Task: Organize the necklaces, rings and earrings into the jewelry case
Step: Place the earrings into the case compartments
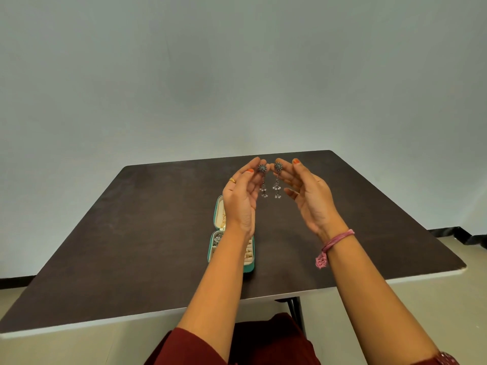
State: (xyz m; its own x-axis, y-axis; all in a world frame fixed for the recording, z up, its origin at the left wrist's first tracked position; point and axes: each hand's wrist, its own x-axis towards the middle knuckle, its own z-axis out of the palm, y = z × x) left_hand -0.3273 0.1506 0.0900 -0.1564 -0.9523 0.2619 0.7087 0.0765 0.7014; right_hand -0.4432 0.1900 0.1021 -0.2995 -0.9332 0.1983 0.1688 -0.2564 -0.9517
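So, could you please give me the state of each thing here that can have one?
Jewelry case: open, lying on the table.
Left earring: held up, dangling from the left hand.
Right earring: held up, dangling from the right hand.

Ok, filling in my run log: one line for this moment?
left hand: pinches earring | right hand: pinches second earring | both raised over table | jewelry case: open
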